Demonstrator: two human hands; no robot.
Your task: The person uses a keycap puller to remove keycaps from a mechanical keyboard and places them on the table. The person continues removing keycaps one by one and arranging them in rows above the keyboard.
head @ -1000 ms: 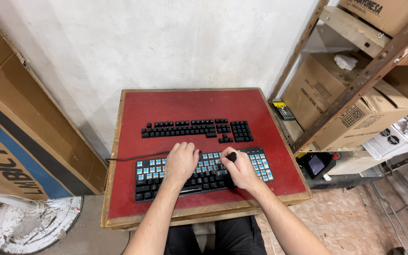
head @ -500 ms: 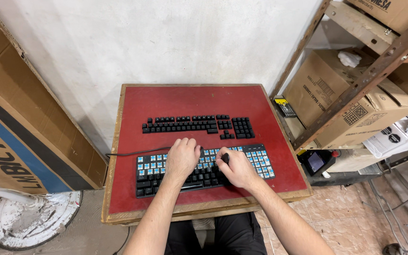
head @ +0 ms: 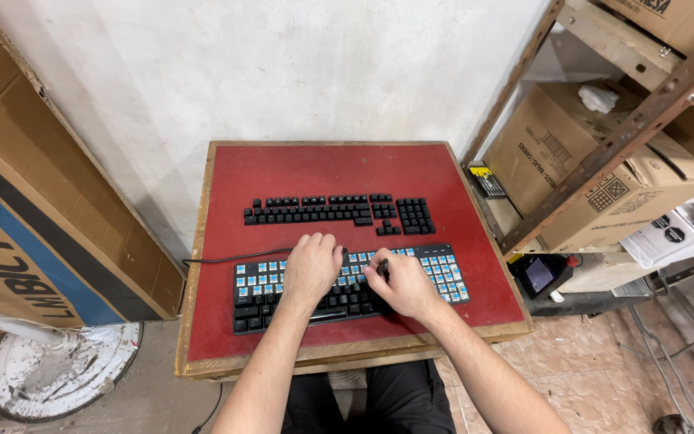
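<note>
A black keyboard (head: 263, 293) with many bare blue switches lies at the front of a small red-topped table (head: 226, 201). My left hand (head: 312, 269) rests flat on its middle, fingers spread over the keys. My right hand (head: 402, 284) sits just right of it, fingers pinched on a small black keycap (head: 382, 267) over the keyboard. Behind the keyboard, rows of loose black keycaps (head: 339, 209) are laid out in a keyboard pattern on the red surface.
A black cable (head: 218, 259) runs left from the keyboard. A large cardboard box (head: 34, 209) leans on the left. A metal shelf frame (head: 604, 153) with cardboard boxes stands on the right. A round white disc (head: 50, 370) lies on the floor.
My right hand has shifted slightly left along the keyboard with the keycap. My left hand stays in place on the keys.
</note>
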